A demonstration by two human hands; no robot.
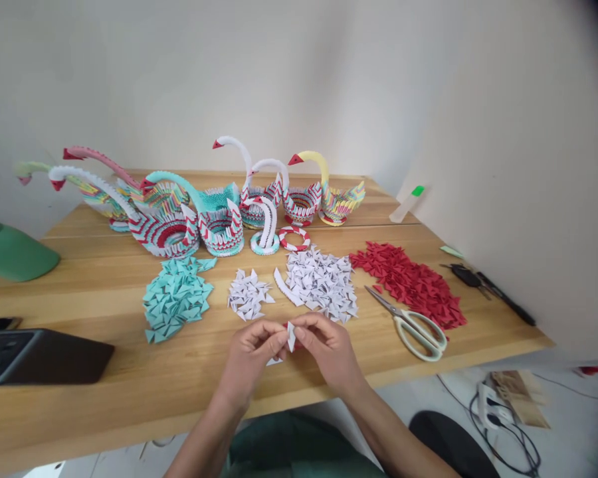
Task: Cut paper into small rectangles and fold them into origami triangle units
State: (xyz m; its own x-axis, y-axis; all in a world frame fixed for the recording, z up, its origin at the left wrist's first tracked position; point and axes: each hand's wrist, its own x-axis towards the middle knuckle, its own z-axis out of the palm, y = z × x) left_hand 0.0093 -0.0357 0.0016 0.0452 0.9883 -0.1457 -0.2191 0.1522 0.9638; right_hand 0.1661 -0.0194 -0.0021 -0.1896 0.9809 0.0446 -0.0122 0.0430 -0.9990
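Near the table's front edge my left hand point(255, 350) and my right hand point(329, 346) meet, both closed in a pinch. Between their fingertips is a small white folded paper piece point(292, 337). A bit of red shows behind it, mostly hidden by the fingers. Under my left hand lies another white piece point(274, 361). Just beyond my hands are a small pile of white paper triangles point(249, 294), a larger white pile point(323, 282) and a curved white strip of joined pieces point(286, 287). Teal triangles point(177, 299) are heaped on the left, red triangles point(411, 282) on the right.
Several folded-paper swans point(164, 229) stand along the back. Before them are a red-and-white ring point(294, 238) and a white neck piece on a teal ring point(265, 244). Scissors point(418, 332) lie at right, a dark box point(44, 356) at left. A glue bottle point(406, 204) is by the wall.
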